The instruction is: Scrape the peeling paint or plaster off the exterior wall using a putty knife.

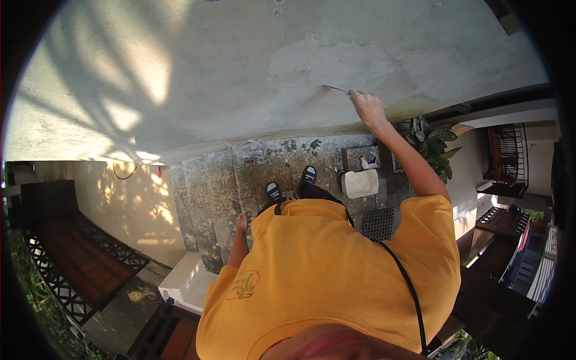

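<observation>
My right hand (367,107), whitened with pale dust or paste, is closed round the handle of a putty knife (334,88). Its thin blade, seen nearly edge-on, meets the weathered wall (240,78). Just above the blade spreads an uneven whitish patch (330,60). My left hand (242,222) hangs low at my side, well away from the wall; its fingers are too small and hidden to read. An off-white, roughly square tub (360,183) stands on the paving to the right of my feet, below my right forearm.
Grey paving (210,192) runs along the wall's foot, with a crumpled clear plastic bag (255,149) on it. A stone block (360,158) and a leafy plant (435,144) are at the right. A dark grate (378,224) lies near me; a white basin (189,282) stands behind left.
</observation>
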Available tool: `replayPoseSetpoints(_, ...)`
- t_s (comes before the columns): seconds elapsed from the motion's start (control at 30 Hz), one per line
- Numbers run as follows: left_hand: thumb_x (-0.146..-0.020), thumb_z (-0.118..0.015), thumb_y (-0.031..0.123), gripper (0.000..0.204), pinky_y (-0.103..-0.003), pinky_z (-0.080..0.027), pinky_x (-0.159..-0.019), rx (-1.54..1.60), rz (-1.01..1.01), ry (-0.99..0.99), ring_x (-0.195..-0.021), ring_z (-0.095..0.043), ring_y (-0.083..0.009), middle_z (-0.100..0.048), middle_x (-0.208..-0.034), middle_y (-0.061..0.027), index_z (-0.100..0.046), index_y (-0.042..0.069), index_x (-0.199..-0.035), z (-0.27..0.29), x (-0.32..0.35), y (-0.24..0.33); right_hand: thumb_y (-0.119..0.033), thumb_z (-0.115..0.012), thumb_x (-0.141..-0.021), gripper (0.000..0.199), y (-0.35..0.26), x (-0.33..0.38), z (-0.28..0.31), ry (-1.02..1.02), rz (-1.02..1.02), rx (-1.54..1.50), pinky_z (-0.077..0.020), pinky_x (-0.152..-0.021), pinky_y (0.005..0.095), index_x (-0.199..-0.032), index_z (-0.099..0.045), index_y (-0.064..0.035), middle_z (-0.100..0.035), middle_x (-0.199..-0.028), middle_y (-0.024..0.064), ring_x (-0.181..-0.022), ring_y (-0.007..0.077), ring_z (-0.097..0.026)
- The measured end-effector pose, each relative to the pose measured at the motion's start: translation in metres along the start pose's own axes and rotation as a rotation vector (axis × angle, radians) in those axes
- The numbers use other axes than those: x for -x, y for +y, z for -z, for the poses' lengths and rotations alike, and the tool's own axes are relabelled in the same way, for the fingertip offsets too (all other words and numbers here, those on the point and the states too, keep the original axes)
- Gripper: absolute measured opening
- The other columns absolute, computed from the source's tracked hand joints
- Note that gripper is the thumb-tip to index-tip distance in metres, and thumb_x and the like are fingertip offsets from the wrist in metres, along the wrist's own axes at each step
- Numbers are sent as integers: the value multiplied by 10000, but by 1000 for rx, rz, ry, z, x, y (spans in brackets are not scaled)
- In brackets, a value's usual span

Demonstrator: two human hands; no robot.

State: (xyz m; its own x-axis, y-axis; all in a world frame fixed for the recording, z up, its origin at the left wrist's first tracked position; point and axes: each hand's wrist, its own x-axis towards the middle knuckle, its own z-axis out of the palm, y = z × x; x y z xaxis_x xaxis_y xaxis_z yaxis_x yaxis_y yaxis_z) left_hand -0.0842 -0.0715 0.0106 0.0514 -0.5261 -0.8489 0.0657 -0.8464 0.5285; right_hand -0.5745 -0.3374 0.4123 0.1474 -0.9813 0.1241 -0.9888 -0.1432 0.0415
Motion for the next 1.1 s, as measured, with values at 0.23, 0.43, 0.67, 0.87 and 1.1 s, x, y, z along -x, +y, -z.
replayPoseSetpoints(0.23,-939,-446,274,332,-324,-487,-774,-66,-10,9,-896,-603,-206,-620,-1020,-111,-564,26,-1125,1,-3,23,-176,-527,-882,161,5,10,-2,19,4,-80,-502,-644,453,-1010,-541,-80,-639,-908,135,-774,347,-628)
replayPoseSetpoints(0.43,-954,-421,280,349,-339,-483,-819,-141,-17,10,-960,-592,-222,-616,-1041,-118,-555,17,-1141,-2,7,39,-187,-526,-887,189,4,11,-28,-48,21,-54,-501,-638,457,-1045,-535,-85,-640,-904,121,-771,350,-627)
replayPoseSetpoints(0.67,-957,-410,280,370,-347,-485,-825,-61,-24,-7,-975,-597,-241,-611,-1091,-124,-551,16,-1175,-1,1,9,-190,-522,-891,170,3,13,-13,-51,-8,-39,-499,-638,460,-1018,-542,-78,-641,-889,130,-772,356,-624)
replayPoseSetpoints(0.87,-941,-425,283,380,-346,-491,-807,-243,-68,-14,-943,-608,-240,-620,-1064,-128,-560,3,-1161,-8,14,16,-152,-492,-885,138,7,16,-24,23,-43,-78,-503,-652,464,-991,-541,-79,-643,-910,135,-799,365,-627)
replayPoseSetpoints(1.1,-944,-429,270,362,-334,-497,-787,-36,-67,19,-893,-606,-220,-617,-1045,-116,-559,7,-1156,-6,-1,20,-158,-492,-891,136,12,18,-21,7,-44,-98,-503,-651,465,-984,-538,-70,-638,-881,152,-795,361,-629)
